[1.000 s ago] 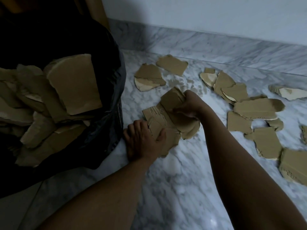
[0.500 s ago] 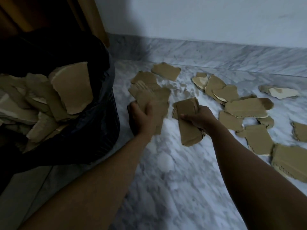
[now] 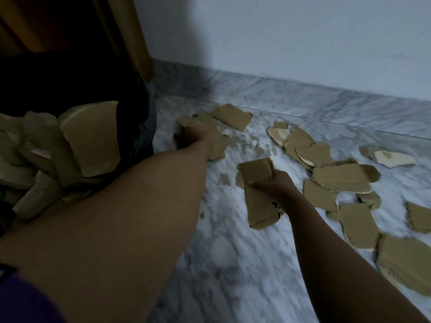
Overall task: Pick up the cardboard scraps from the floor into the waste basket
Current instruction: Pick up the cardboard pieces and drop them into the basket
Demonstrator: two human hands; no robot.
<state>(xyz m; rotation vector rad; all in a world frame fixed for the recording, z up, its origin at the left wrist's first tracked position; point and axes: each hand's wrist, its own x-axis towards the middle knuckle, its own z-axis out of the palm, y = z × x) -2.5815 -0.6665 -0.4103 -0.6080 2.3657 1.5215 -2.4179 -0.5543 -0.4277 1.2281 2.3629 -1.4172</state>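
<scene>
Now my left grip point(image 3: 191, 141) clenches scraps point(image 3: 218, 138) just right of the basket point(image 3: 137, 96), nearer it than my right grip point(image 3: 277, 187), whose clutched stack point(image 3: 256, 192) runs lengthwise away from me; left should tip in first.

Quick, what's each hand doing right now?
Left hand: closed, holding cardboard scraps.
Right hand: closed, holding a cardboard stack.

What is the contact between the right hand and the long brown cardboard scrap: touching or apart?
Touching. The head view shows the right hand gripping the long brown cardboard scrap, thumb across its face.
</scene>
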